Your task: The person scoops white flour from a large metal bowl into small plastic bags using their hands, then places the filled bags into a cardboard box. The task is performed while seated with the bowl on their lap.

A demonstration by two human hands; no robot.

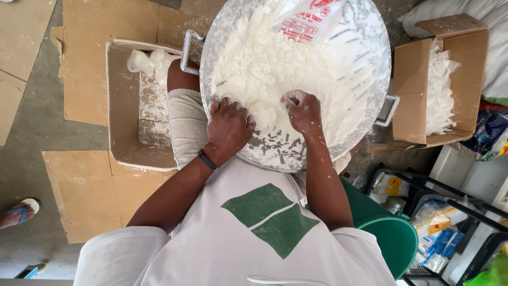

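Powder (pixel 275 69), white and clumpy, fills most of a wide metal basin (pixel 370 53) in the upper middle of the frame, resting on the person's lap. Both hands are in it at the basin's near edge. The left hand (pixel 228 127), left of centre, lies palm down with fingers curled into the powder, closed around a clump of it; a dark band (pixel 207 160) circles its wrist. The right hand (pixel 302 110), just right of centre and a little apart from the left, is dusted white and its fingers are bent down, pinched into the powder. Between and below the hands the basin's bare metal shows, smeared with white flakes. A plastic bag (pixel 309 18) with red print lies on the powder at the top of the frame. The basin has a handle (pixel 189 52) on its left rim and another on its right.

At left a cardboard box (pixel 124 106) stands open beside the person's knee, with white lumps in its far corner. At right a second box (pixel 418 90) holds white bags. A green bucket (pixel 394 238) sits at lower right, near black wire racks (pixel 455 212) of packets. A sandalled foot (pixel 18 212) shows at the left edge.
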